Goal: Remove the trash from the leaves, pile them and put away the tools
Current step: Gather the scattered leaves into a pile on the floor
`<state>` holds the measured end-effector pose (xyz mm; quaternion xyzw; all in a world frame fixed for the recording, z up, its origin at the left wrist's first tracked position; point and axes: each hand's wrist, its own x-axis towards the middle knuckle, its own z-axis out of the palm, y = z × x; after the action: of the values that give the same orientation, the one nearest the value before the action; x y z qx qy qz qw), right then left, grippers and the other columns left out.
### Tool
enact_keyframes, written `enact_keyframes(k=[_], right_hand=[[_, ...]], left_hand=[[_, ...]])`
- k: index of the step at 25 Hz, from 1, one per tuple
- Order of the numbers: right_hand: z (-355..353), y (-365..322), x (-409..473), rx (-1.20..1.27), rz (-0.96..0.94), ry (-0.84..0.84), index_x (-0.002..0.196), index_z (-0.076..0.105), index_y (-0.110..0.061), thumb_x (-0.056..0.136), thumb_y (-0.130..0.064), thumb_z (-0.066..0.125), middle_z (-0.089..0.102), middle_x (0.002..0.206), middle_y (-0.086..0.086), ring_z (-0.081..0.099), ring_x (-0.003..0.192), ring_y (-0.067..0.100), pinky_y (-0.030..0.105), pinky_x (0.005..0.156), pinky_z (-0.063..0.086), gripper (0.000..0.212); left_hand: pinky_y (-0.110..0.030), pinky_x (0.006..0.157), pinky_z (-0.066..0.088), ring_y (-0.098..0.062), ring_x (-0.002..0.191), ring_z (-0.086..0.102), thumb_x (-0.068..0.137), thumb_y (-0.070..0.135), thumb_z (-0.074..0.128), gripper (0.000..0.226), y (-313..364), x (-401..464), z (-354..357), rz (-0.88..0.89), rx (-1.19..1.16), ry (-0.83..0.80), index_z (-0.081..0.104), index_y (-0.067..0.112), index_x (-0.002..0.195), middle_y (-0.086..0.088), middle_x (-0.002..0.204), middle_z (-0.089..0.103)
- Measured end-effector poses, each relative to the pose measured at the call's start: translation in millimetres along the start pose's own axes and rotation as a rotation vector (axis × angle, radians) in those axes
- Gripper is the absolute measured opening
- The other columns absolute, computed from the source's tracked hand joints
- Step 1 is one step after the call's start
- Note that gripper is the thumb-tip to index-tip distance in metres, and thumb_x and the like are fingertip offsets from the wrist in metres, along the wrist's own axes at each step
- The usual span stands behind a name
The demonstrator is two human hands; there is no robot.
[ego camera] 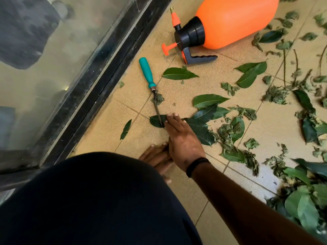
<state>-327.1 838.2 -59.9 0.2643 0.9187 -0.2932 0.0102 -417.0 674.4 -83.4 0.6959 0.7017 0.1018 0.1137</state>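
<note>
My right hand (182, 138) reaches in from the lower right, palm down and fingers stretched out. Its fingertips rest on a dark green leaf (156, 121) on the tiled floor. The hand grips nothing. The metal tip of a teal-handled hand tool (147, 73) lies across that same leaf, just left of my fingertips. Large green leaves (208, 100) and several crumpled dry bits (230, 133) are scattered to the right. A thicker heap of leaves (304, 200) lies at the lower right. My left hand is out of sight.
An orange pump sprayer (235, 20) with a black head lies on its side at the top. A black-framed glass door (99, 71) runs diagonally along the left. My dark-clothed knee (92, 200) fills the lower left, with a bare foot (155, 156) beside it.
</note>
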Motion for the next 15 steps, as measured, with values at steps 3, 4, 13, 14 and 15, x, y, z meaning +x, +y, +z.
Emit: enact_keyframes(k=[3, 4, 13, 14, 15], right_hand=[[-4.3, -8.3, 4.2, -0.086, 0.011, -0.115, 0.16, 0.017, -0.014, 0.094, -0.015, 0.023, 0.011, 0.168, 0.004, 0.001, 0.155, 0.024, 0.04, 0.127, 0.003, 0.066], [-1.9, -9.4, 4.1, -0.123, 0.013, -0.104, 0.16, 0.015, -0.016, 0.093, -0.014, 0.022, 0.008, 0.168, 0.004, -0.001, 0.155, 0.025, 0.041, 0.127, 0.003, 0.068], [47.9, 1.3, -2.2, -0.321, -0.038, 0.057, 0.157, 0.013, -0.04, 0.087, -0.034, 0.073, 0.009, 0.164, 0.016, 0.008, 0.153, 0.038, 0.057, 0.122, 0.011, 0.092], [49.0, 2.5, -1.6, -0.322, -0.03, 0.07, 0.158, 0.012, -0.038, 0.086, -0.035, 0.073, 0.007, 0.165, 0.015, 0.006, 0.153, 0.037, 0.057, 0.123, 0.009, 0.095], [49.4, 3.2, -0.8, -0.338, -0.006, 0.062, 0.159, 0.011, -0.036, 0.084, -0.038, 0.074, 0.006, 0.165, 0.013, 0.006, 0.153, 0.037, 0.056, 0.123, 0.007, 0.097]], left_hand=[[-0.032, 0.115, 0.028, -0.026, 0.136, 0.044, 0.094, 0.04, 0.051, 0.037, -14.3, 2.7, -16.7, -0.32, -0.126, 0.251, 0.065, 0.024, 0.125, -0.006, 0.146, 0.05], [-0.024, 0.114, 0.026, -0.027, 0.134, 0.045, 0.095, 0.039, 0.051, 0.038, -22.3, 7.8, -20.5, -0.465, -0.127, 0.352, 0.069, 0.02, 0.122, -0.008, 0.144, 0.051], [-0.051, 0.104, 0.037, -0.032, 0.132, 0.044, 0.1, 0.039, 0.048, 0.041, -70.2, 53.8, -29.0, -0.454, 0.107, 0.211, 0.061, 0.031, 0.139, -0.012, 0.145, 0.046], [-0.05, 0.102, 0.038, -0.03, 0.129, 0.043, 0.101, 0.04, 0.048, 0.042, -71.3, 58.1, -29.8, -0.489, 0.131, 0.201, 0.06, 0.031, 0.14, -0.01, 0.142, 0.048], [-0.049, 0.099, 0.039, -0.029, 0.126, 0.043, 0.101, 0.04, 0.047, 0.043, -74.4, 61.2, -30.6, -0.531, 0.154, 0.192, 0.058, 0.03, 0.142, -0.008, 0.138, 0.048]])
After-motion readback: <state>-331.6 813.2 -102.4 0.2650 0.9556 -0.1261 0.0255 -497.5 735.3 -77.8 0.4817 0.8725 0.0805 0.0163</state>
